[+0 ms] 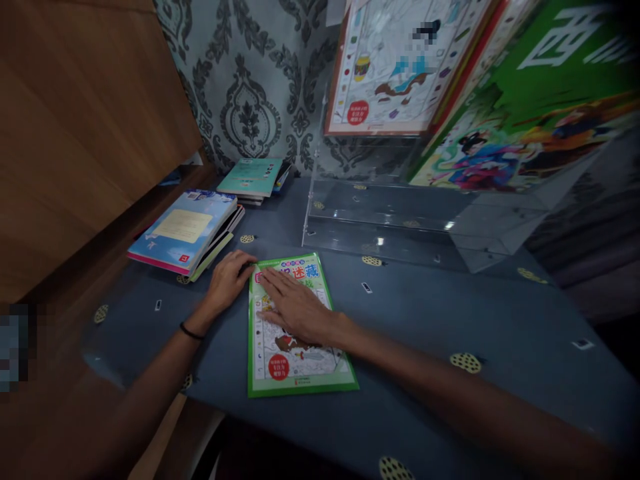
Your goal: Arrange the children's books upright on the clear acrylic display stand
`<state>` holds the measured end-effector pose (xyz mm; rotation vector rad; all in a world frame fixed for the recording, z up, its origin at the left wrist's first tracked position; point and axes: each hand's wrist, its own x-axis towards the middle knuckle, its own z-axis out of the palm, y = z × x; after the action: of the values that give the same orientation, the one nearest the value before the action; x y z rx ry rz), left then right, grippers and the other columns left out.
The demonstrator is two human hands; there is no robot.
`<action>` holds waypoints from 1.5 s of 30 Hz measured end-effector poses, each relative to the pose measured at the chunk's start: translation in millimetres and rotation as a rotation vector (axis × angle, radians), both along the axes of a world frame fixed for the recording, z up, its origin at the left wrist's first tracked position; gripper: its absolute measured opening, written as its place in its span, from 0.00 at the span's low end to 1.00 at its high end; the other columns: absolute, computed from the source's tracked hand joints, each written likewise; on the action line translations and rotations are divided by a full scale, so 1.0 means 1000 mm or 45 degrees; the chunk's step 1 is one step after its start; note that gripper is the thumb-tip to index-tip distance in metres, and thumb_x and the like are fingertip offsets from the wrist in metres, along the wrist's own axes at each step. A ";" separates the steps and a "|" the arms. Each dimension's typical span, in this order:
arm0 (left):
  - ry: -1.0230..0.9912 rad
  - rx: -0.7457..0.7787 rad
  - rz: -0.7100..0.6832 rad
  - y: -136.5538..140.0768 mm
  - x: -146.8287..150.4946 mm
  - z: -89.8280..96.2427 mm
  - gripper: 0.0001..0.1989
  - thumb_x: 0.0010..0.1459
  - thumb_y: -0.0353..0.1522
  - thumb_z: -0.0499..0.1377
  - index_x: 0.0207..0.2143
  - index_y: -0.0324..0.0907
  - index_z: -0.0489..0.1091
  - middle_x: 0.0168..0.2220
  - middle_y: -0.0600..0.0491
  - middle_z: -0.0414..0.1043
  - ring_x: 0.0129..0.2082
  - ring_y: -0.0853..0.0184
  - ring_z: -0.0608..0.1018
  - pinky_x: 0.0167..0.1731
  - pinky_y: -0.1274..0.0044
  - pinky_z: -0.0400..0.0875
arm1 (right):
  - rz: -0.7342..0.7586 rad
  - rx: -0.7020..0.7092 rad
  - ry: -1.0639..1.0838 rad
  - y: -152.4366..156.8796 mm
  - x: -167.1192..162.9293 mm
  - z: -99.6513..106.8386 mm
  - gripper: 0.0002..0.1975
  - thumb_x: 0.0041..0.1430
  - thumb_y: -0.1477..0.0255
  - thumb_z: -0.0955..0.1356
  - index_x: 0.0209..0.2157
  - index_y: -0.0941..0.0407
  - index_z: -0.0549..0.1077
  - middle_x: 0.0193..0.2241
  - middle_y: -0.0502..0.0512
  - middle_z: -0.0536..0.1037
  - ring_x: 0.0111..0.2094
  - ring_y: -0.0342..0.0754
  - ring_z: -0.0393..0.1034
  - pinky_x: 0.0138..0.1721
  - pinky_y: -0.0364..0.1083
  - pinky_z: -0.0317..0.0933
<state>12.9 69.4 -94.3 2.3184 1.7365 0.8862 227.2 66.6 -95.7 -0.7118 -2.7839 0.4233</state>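
Note:
A green-bordered picture book (306, 393) lies flat on the table in front of me, its cover showing large colourful characters and a line drawing. My right hand (300, 308) rests palm down across the cover, fingers stretched toward the book's upper left corner and hiding part of the title. At that same corner, my left hand (229, 280) has its fingers bent together against the book's edge; the exact grip of the fingertips is partly hidden. A black band (192, 331) circles the left wrist.
Left of the book lies a stack with a blue book (187, 227) on top; behind it is another stack topped by a teal book (253, 175). A clear acrylic stand (380, 230) at the back holds a red-bordered book (336, 100) and a green book (505, 100). Wooden panelling (90, 120) rises at left.

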 end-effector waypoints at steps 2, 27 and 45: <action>0.004 0.001 0.004 0.000 0.000 0.000 0.06 0.64 0.30 0.56 0.40 0.43 0.73 0.38 0.51 0.75 0.41 0.63 0.76 0.44 0.71 0.70 | -0.092 0.016 0.004 0.007 0.008 -0.004 0.37 0.71 0.52 0.57 0.68 0.67 0.56 0.69 0.72 0.55 0.71 0.60 0.45 0.69 0.60 0.47; 0.509 0.022 0.065 0.000 0.019 0.011 0.11 0.68 0.30 0.51 0.43 0.41 0.74 0.41 0.46 0.73 0.43 0.58 0.72 0.44 0.66 0.69 | -0.271 -0.003 0.074 0.005 0.088 -0.009 0.32 0.72 0.52 0.54 0.66 0.58 0.61 0.67 0.65 0.61 0.69 0.58 0.53 0.67 0.65 0.52; 0.508 -0.072 -0.437 -0.036 0.094 0.015 0.21 0.68 0.39 0.54 0.62 0.51 0.66 0.59 0.43 0.63 0.60 0.51 0.64 0.58 0.54 0.63 | -0.386 -0.457 0.481 0.014 0.100 -0.001 0.30 0.74 0.57 0.52 0.70 0.56 0.52 0.68 0.61 0.61 0.67 0.52 0.57 0.66 0.58 0.56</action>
<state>107.3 33.6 -79.0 2.7762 1.3779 0.3294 327.6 80.7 -96.6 -0.9931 -2.2246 0.9006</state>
